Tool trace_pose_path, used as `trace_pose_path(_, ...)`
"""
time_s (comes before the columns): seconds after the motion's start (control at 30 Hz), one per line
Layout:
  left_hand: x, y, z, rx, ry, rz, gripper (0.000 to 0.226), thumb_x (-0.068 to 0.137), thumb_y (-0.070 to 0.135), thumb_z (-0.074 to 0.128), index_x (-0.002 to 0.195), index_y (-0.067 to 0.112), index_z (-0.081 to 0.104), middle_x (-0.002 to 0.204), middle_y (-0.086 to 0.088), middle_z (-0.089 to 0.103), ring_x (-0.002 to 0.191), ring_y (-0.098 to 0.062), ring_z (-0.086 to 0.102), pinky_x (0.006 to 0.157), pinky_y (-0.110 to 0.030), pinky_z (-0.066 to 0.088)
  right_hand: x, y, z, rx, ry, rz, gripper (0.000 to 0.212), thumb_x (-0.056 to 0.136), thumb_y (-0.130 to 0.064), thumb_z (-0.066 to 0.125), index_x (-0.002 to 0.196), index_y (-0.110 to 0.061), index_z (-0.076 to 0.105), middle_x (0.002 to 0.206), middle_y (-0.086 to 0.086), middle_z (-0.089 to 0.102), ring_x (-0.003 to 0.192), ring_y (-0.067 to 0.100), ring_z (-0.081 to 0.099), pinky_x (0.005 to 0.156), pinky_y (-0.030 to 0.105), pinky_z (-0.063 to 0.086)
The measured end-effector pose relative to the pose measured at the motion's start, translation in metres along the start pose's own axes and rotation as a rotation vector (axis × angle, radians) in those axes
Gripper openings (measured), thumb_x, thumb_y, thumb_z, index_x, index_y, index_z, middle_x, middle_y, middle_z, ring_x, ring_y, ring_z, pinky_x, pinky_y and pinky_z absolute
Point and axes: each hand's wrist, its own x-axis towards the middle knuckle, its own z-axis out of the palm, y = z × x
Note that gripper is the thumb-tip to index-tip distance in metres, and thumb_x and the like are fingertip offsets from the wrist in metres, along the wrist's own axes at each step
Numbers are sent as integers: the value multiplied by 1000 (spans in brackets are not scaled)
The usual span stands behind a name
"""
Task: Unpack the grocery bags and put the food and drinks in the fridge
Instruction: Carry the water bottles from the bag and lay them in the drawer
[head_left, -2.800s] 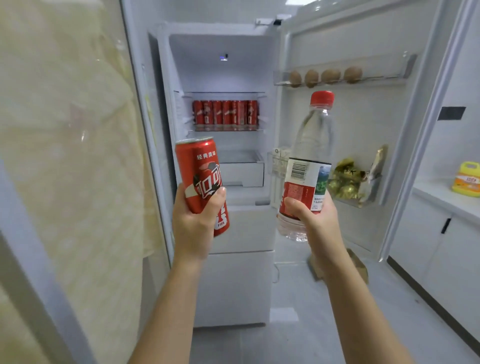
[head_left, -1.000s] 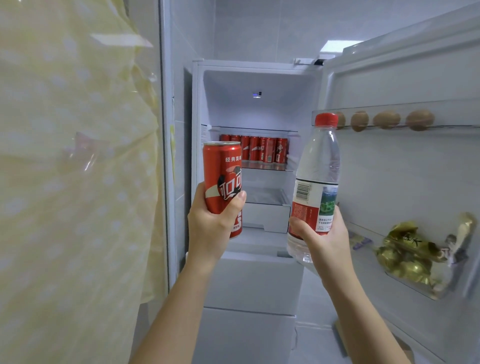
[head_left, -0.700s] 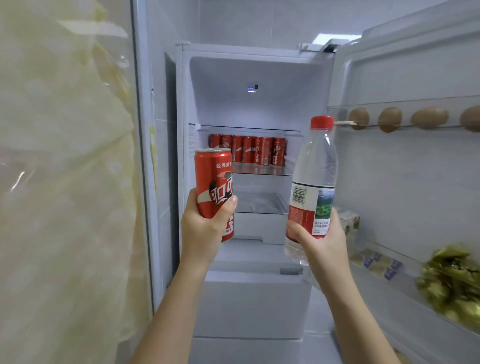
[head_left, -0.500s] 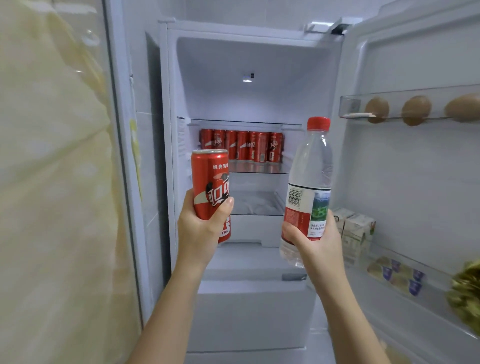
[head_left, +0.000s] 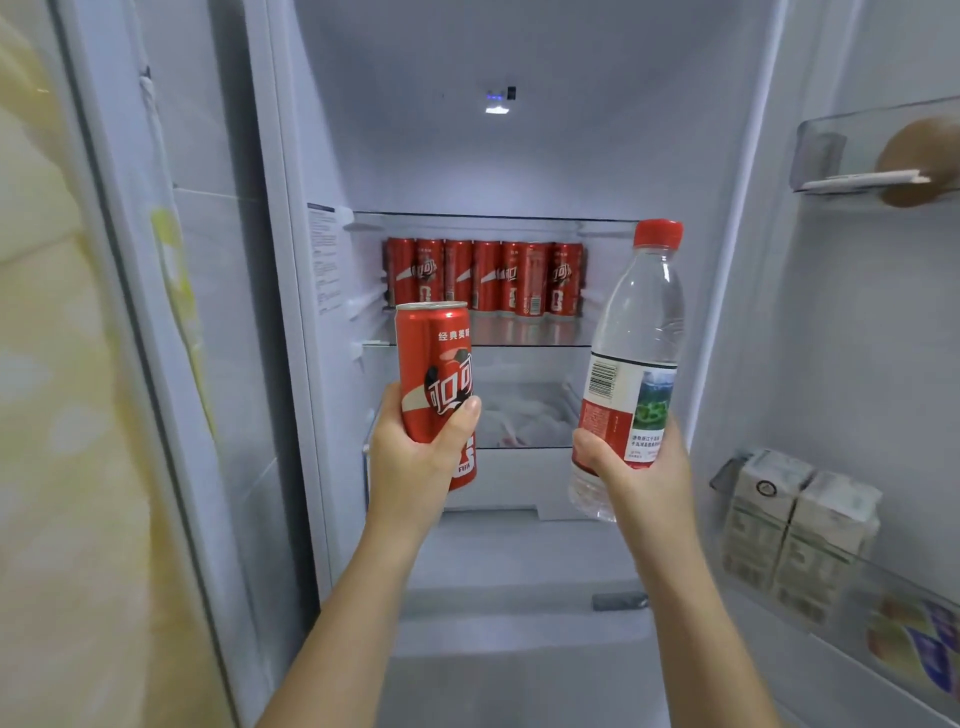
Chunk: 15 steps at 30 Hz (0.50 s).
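Squarely before the open white fridge (head_left: 519, 166), both hands are raised and full. The left hand (head_left: 415, 467) grips a tall red drinks can (head_left: 434, 364) with white lettering, fingers behind it and the thumb (head_left: 465, 415) pressed across its front; the can stands upright. The right hand (head_left: 641, 475) is wrapped round the lower part of a clear plastic water bottle (head_left: 641, 312) with a red screw cap and a red-and-white label, and the bottle leans slightly to the right at its top. Can and bottle are held side by side, apart from each other, in front of the fridge's open compartment and not resting on anything.

Behind them, a row of matching red cans (head_left: 483, 278) stands along the back edge of a glass shelf (head_left: 535, 332), leaving the shelf's front edge bare. Under that shelf sits a translucent drawer (head_left: 524, 415) with something pale inside, too blurred to name. A small light (head_left: 496, 104) glows on the back wall above.

On the fridge door (head_left: 857, 338) at the right, pale cartons (head_left: 795, 525) stand together at the near end of a door bin (head_left: 831, 618), with purple-and-yellow packets (head_left: 924, 644) further along it. In an upper door rack (head_left: 831, 150) lies a brown rounded item (head_left: 927, 148), cut off by the frame's edge.
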Motion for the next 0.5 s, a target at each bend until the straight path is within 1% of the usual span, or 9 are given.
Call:
trace_pose_path(0.1,27,-15,14,14,8,7,30,82,31,71,104,39,52,101,14,65,87,2,66,69,-14,52,31,25,10,24,10,6,41,80,-12,77,113,-23,54,93,-8,67,75,-5,65,59,9,48)
trace_pose_path(0.2,61,-26,31,35,24,-5,31,82,32,72,105,38,53,103,13,66,92,-5,66,77,-22,53,69,46,20,-12,10,-4,43,79,-14,78,114,-21,54,94,-8,66,77,-4,65,60,10,49)
trace_pose_path(0.27,87,-33,43,43,35,-24,30,82,33,74,104,39,55,100,14,67,92,-6,67,80,-26,54,93,59,28,-7,13,-1,45,79,-17,79,115,-23,54,96,-9,67,81,-1,66,64,13,50)
trace_pose_path(0.3,101,-36,50,38,42,-46,30,82,34,74,106,38,56,100,12,67,92,-7,67,81,-29,55,104,65,32,0,14,4,45,78,-18,79,115,-26,53,96,-10,67,82,-1,66,66,15,51)
trace_pose_path(0.37,128,-40,63,-6,34,-124,33,83,33,74,111,32,57,104,5,68,93,-13,68,83,-37,58,124,76,41,3,11,4,47,80,-20,78,118,-29,52,98,-13,65,84,0,66,63,14,53)
trace_pose_path(0.43,156,-41,75,-66,-19,-247,35,85,30,71,115,25,57,105,-2,69,91,-18,68,78,-41,60,139,84,49,12,13,-2,49,81,-18,77,122,-26,50,103,-13,63,88,3,65,60,11,52)
trace_pose_path(0.5,184,-41,85,-96,-103,-370,39,86,27,69,120,17,53,105,-10,68,87,-23,68,66,-39,61,151,91,55,7,19,2,51,81,-18,77,123,-24,50,104,-12,62,91,4,64,60,11,52)
